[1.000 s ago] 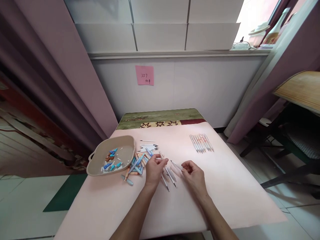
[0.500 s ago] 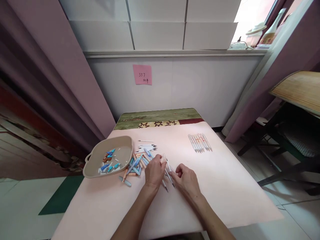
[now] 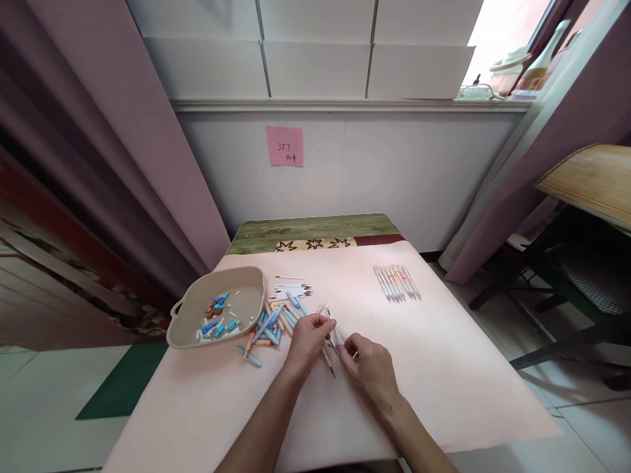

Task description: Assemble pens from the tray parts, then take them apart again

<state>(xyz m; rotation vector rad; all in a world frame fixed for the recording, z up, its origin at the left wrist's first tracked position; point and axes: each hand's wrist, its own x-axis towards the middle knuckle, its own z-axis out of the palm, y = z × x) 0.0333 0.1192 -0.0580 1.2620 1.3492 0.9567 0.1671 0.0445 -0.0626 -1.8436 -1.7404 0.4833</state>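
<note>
My left hand (image 3: 306, 340) grips a bunch of thin clear pen barrels (image 3: 327, 317) that stick up and out past its fingers. My right hand (image 3: 369, 365) is right beside it, its fingertips pinched on one of those pen parts where the two hands meet. Both hands hover low over the pink table cover (image 3: 444, 368). A loose pile of blue, orange and white pen pieces (image 3: 274, 320) lies just left of my left hand. A single grey-blue pen piece (image 3: 251, 357) lies alone nearer to me.
A beige tray (image 3: 246, 284) with several small blue and orange caps stands at the left. A neat row of assembled pens (image 3: 397, 282) lies far right. Thin refills (image 3: 292, 288) lie behind the pile. A chair and wooden table stand at the right.
My right hand moved left and closed in on my left hand, so the two now meet over the pen parts. The left hand has lifted the bunch slightly.
</note>
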